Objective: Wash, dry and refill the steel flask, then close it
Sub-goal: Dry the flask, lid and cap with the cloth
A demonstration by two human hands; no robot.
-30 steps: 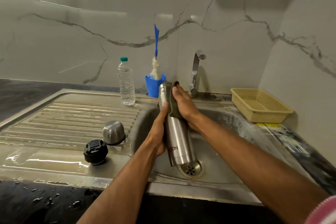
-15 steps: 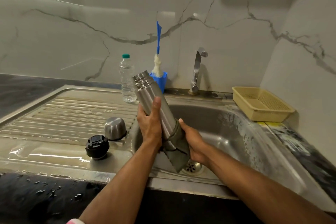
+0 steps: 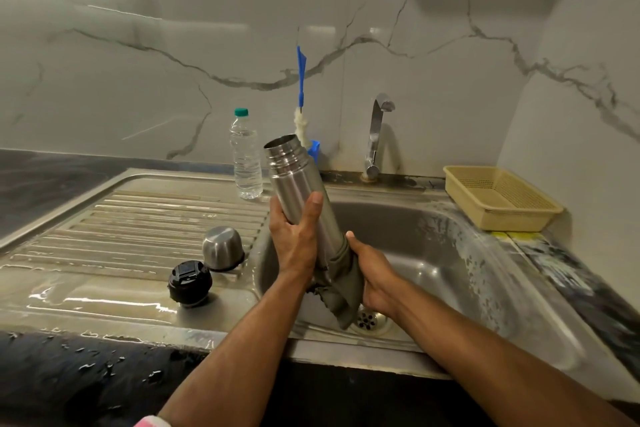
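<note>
Flask: we hold the flask (image 3: 299, 189) tilted over the sink (image 3: 460, 253), mouth open, pointing up and away.
Left hand: our left hand (image 3: 294, 236) wraps the middle, thumb pressed along the steel.
Right hand: our right hand (image 3: 372, 274) clamps a cloth (image 3: 341, 291) round the base.
Slip risk: wet steel may slide through our left hand and drop into the sink.
Cloth risk: a damp cloth may only smear water, not dry it.
Caps: the black stopper (image 3: 189, 282) and steel cup (image 3: 222, 248) sit on a wet drainboard (image 3: 104, 236), so we may close the flask with wet parts.
Refill: the bottle (image 3: 246, 156) stands just behind; our elbow could topple it.
</note>
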